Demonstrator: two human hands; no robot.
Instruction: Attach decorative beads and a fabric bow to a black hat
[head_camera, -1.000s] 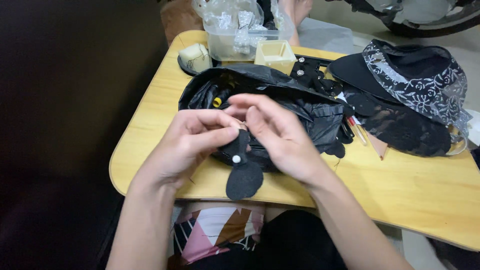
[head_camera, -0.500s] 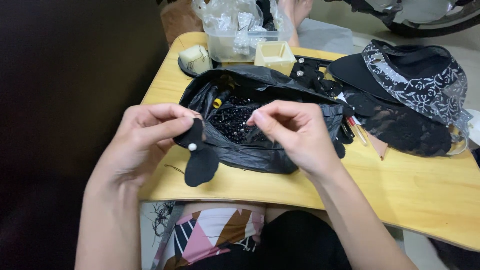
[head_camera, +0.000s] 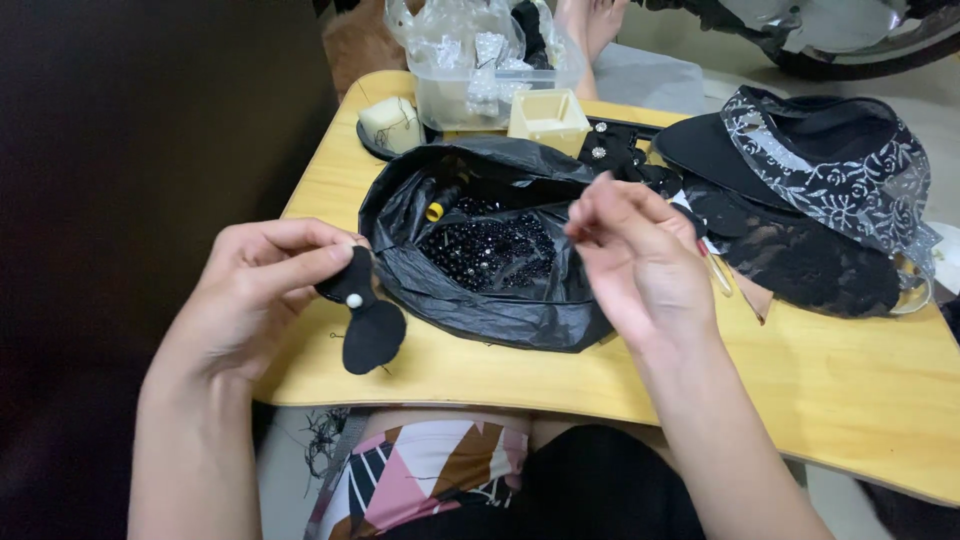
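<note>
Left hand (head_camera: 262, 295) pinching, right hand (head_camera: 640, 262) raised, fingertips seemingly pinched

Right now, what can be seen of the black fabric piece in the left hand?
The black fabric piece is flat and matte, felt-like, shaped as two rounded lobes joined at a narrow waist. A small white bead sits near that waist. The left hand pinches the upper lobe between thumb and fingers, so the lower lobe hangs free over the near edge of the wooden table, left of the black plastic bag of dark beads. A short thread end sticks out beside it.

Bright, even light; dark left side, sharp focus.
</note>
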